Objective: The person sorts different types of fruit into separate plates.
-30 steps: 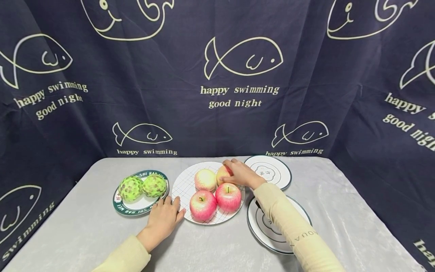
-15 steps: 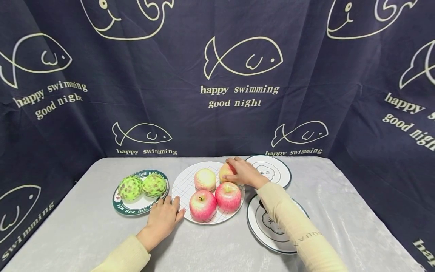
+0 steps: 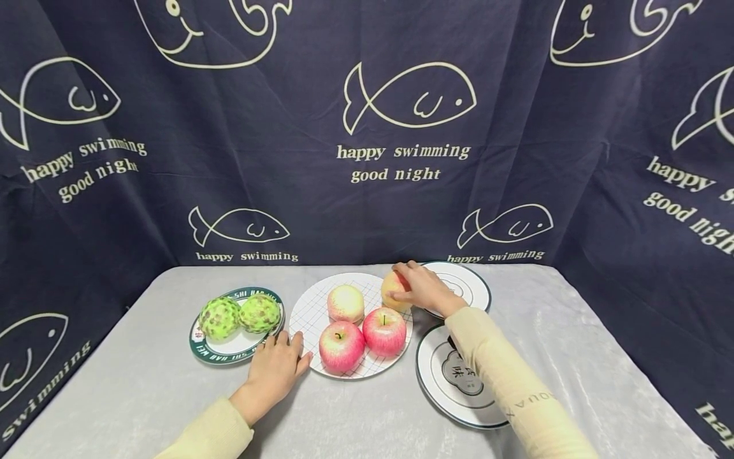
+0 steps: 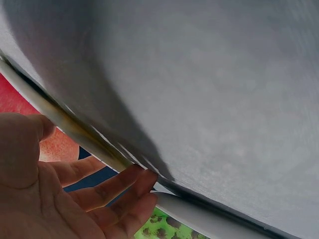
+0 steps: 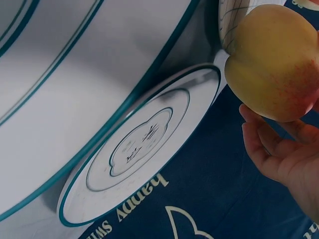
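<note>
In the head view, the right hand (image 3: 427, 290) pinches a peach (image 3: 392, 292) between thumb and fingers, at the far right edge of the grid plate (image 3: 306, 312). A red apple (image 3: 384, 333) sits just in front of it; if the peach swings toward the person, I think it could knock this apple and make it roll. The right sleeve (image 3: 518, 392) passes over the near white plate (image 3: 431, 382), so a low forearm may push that plate.

In the left wrist view, the left hand (image 4: 60, 201) has its fingers loosely spread at the plate rim; whether they press on it, I cannot tell. A careless push there could probably shift the grid plate.

In the right wrist view, the peach looks smooth, and the bent fingers (image 5: 256, 144) are beside it; a loose hold could let it slip.
</note>
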{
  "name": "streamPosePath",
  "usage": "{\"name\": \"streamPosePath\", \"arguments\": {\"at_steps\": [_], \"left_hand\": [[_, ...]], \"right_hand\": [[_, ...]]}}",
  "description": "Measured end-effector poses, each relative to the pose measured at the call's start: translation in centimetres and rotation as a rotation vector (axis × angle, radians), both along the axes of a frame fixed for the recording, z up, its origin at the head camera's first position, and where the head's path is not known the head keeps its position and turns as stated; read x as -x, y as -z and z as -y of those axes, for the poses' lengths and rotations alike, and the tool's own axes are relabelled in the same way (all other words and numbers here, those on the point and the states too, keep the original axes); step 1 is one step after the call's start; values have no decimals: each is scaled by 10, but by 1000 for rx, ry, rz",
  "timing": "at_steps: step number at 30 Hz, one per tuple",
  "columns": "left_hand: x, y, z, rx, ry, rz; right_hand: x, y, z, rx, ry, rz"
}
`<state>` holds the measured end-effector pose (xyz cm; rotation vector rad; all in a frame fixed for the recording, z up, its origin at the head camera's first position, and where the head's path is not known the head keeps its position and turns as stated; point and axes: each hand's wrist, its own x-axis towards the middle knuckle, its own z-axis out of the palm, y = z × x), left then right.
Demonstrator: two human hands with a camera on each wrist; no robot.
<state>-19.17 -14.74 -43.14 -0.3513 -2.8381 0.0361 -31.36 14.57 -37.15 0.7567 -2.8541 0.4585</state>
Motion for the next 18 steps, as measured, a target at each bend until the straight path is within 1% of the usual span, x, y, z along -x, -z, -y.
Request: {"name": "streamPosePath", "arguments": {"at_steps": [4,12,18], "left_hand": [[0,0,0,-3,-1,0],[-1,0,0,-11,-3,10],[0,1,1,-7,3,-18]], "right_hand": [[-1,-2,-6,-2,26,9],[-1,-2,-20,3,51,-10],[0,0,-32,14,74,-27]]}}
